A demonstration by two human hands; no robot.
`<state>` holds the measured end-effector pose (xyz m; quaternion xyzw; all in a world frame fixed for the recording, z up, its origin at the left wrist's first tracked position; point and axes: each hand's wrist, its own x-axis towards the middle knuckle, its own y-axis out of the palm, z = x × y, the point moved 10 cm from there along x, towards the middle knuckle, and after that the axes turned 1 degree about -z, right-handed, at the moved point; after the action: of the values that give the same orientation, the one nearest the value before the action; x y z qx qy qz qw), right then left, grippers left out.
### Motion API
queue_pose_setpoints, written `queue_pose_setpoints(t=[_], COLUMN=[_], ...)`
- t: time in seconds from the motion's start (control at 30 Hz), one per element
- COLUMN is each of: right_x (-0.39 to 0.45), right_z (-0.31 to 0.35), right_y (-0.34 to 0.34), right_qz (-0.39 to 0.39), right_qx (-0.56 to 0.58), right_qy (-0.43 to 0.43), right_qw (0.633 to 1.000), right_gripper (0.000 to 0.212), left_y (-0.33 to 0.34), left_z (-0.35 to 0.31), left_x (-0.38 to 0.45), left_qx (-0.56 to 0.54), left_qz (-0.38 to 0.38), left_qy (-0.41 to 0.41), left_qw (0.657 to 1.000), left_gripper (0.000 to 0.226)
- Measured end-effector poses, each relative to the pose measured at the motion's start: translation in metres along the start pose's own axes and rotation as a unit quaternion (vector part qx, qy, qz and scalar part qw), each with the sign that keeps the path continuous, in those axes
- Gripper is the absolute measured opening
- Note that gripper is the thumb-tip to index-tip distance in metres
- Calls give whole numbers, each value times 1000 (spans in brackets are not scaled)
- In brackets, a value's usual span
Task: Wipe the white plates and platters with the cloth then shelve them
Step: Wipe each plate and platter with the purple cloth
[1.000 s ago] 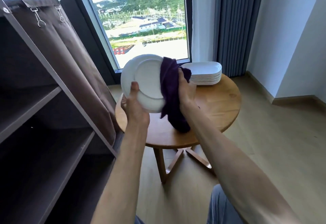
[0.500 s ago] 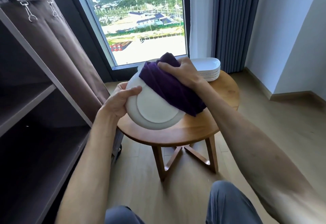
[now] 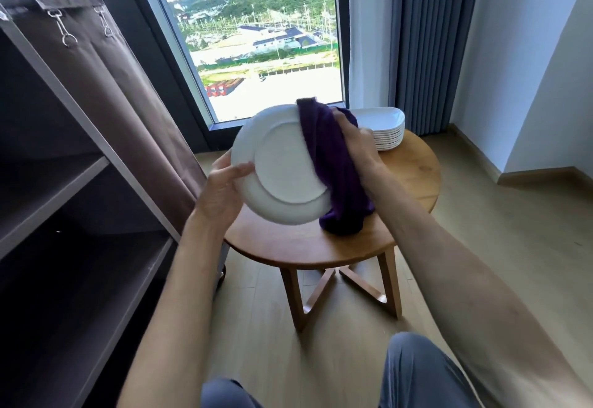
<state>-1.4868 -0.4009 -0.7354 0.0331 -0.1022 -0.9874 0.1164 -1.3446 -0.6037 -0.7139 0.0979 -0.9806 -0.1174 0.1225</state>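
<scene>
A round white plate (image 3: 282,170) is held tilted above the table with its underside toward me. My left hand (image 3: 223,192) grips its left rim, thumb on the underside. My right hand (image 3: 356,147) holds a purple cloth (image 3: 333,170) against the plate's right edge; the cloth hangs down past the plate's lower rim. A stack of several white platters (image 3: 383,130) sits at the back of the round wooden table (image 3: 410,176), partly hidden by my right hand.
A dark open shelf unit (image 3: 64,183) with a brown fabric cover (image 3: 122,93) pulled aside stands at the left. A window and grey curtains (image 3: 423,41) lie behind the table. Wooden floor spreads to the right; my knees show at the bottom.
The cloth has slid from across the plate's top to its right edge and now hangs down. The plate has tilted more upright, and my view has shifted slightly.
</scene>
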Motion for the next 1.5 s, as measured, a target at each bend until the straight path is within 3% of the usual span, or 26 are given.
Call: queue_pose_setpoints(t=[0.13,0.2,0.33,0.47,0.53,0.63,0.7,0.8,0.87,0.93,1.0,1.07,1.23,1.33,1.5], right_x=[-12,-19,-12,-4,-8,-14,-16,-23,-36,-53,-69,-79,-84,-79,-73], right_z=[43,51,59,3,-30,-57,-51,-1,31,45,52,55,49,45,14], right_y=[40,54,26,-4,-9,-3,-6,-21,-7,11,25,38,59,68,89], right_qz=[140,162,18,-45,-74,-77,-77,-102,-83,-67,-35,19,119,156,247], right_qx=[-199,-233,-188,-20,88,215,221,101,-58,-169,-216,-244,-283,-292,-345], right_qy=[-130,-171,-213,-61,3,48,18,-141,-260,-334,-389,-420,-399,-369,-307], right_qw=[961,944,959,997,993,972,972,980,960,925,895,874,864,869,852], right_gripper=[47,49,56,46,36,39,38,34,39,42,43,45,52,54,53], left_y=[9,18,18,11,14,14,7,-8,10,42,61,68,63,64,41], left_z=[-4,-6,-12,-3,5,16,25,42,62,71,65,60,61,60,69], left_x=[6,8,4,-4,-5,-4,-4,-16,-14,-12,-7,-1,-3,-5,-9], left_qx=[134,165,127,14,-51,-99,-94,86,72,-100,-235,-289,-284,-274,-260], left_qz=[85,97,2,-114,-168,-227,-271,-348,-266,-178,-135,-100,-64,-30,-113], left_qy=[-60,-59,16,67,78,72,38,-93,-197,-245,-229,-183,-78,-58,-55], left_qw=[985,980,992,991,981,966,957,929,941,948,935,934,953,959,957], left_gripper=[65,66,47,26,28,33,31,50,68,84,82,77,84,80,59])
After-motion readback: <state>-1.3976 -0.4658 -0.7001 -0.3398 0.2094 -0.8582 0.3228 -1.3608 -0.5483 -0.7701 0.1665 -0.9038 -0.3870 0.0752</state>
